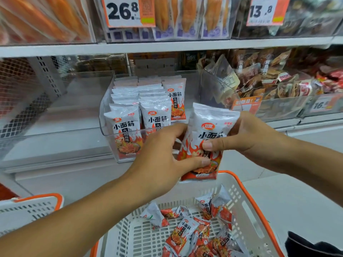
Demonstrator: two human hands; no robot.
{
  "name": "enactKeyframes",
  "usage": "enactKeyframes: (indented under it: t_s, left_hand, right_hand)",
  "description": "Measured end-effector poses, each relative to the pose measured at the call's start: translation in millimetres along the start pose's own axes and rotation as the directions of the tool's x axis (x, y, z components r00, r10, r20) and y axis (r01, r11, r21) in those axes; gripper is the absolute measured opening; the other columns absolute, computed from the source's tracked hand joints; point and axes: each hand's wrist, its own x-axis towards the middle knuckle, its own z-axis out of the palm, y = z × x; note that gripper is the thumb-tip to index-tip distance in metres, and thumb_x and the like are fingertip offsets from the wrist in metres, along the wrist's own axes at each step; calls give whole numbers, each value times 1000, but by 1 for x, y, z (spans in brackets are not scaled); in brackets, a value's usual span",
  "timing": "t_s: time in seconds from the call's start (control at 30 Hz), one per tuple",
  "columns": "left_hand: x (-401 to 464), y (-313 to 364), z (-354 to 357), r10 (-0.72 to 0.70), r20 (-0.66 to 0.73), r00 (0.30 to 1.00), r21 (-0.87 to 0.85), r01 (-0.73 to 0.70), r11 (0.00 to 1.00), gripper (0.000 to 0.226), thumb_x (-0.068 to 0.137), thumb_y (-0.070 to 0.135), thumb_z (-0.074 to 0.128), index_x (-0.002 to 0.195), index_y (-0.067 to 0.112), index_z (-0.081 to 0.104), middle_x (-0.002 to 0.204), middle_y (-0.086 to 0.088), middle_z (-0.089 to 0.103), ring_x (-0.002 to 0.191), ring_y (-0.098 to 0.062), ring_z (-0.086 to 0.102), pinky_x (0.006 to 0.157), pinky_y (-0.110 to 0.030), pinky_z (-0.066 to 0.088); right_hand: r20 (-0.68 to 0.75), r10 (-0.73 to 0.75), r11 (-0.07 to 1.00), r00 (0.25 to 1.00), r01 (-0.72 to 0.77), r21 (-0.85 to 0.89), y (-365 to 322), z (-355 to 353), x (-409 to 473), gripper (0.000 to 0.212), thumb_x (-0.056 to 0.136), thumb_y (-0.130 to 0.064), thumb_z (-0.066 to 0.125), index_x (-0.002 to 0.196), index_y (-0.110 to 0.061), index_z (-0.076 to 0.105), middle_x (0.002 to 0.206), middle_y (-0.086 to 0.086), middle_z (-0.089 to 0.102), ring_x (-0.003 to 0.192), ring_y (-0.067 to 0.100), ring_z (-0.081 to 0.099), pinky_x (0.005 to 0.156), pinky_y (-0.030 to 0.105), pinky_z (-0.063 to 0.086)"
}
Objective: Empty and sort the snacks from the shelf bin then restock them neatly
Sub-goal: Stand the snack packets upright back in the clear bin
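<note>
1. Head view: the left hand [163, 154] and right hand [246, 134] are both pinching one upright packet [206, 130], thumbs pressing its front, above the basket [246, 210].
2. Packets are standing in rows in the clear bin [106, 115] on the shelf [55, 141], far left of the hands.
3. Loose packets are lying in the near basket.

shelf [55, 127]: white | clear bin [111, 101] at its front edge, snack packets [156, 115] upright in rows | neighbouring bin [278, 106] toward right end, mixed packets
</note>
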Motion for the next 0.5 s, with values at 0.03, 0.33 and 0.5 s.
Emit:
enactKeyframes:
  t_s: [0.03,0.33,0.5]
  left_hand:
    - [6,1,-4,24,-10,1000,-4,-24,1000,54,72,44,83,120,37,60,103,20,69,93,4,65,83,-26,56]
    - [57,-38,-62,75,-18,997,724,-38,689,73,93,52,57,153,19,32,156,-2,37,144,-20,32,117,-32,24]
    - [63,-50,-65,28,35,999,774,-45,632,72,96,55,45,156,22,22,161,3,28,147,-18,26,118,-34,25]
  right_hand:
    - [-19,-25,1000,999,25,2,-8,-4,3,42,79,-5,70,120,-5,64,112,12,74,107,27,70,91,38,57]
    - [-284,56,995,957,-30,96,-17,-55,112,28,89,-5,67,116,-3,65,109,14,74,102,27,72,87,39,60]
    - [-185,165,986,969,-157,57,17,-50,185,25,82,6,71,105,-2,68,107,17,74,103,32,71,91,45,57]
